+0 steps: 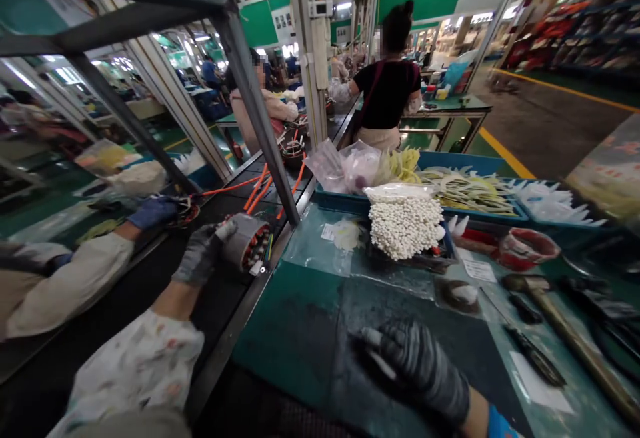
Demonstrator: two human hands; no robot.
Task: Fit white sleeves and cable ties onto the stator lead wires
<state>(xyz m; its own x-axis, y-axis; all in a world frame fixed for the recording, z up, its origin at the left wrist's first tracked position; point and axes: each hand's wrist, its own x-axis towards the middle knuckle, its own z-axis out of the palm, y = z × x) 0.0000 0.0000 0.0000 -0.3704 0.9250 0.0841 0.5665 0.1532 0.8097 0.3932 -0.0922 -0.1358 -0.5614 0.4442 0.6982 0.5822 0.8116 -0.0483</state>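
My left hand (203, 255), in a grey glove, is closed on the near side of a motor stator (245, 241) on the dark conveyor. The stator is a grey metal cylinder lying on its side, with windings and yellow-green and blue wires at its open end. Over the green work table (295, 311), my right hand (420, 365) wears a striped grey glove, its fingers curled together. A narrow white piece (383, 365) shows under those fingers, blurred; its kind is unclear. A bundle of thin white sticks or tubes (405, 225) lies beyond this hand.
A co-worker's blue-gloved hand (153, 213) touches another wound part across the conveyor (165, 298). A steel frame post (260, 118) rises beside the stator. Blue trays (450, 161) hold yellowish strips. At right lie a hammer (565, 318), an awl-like tool (535, 355) and a red pot (527, 248).
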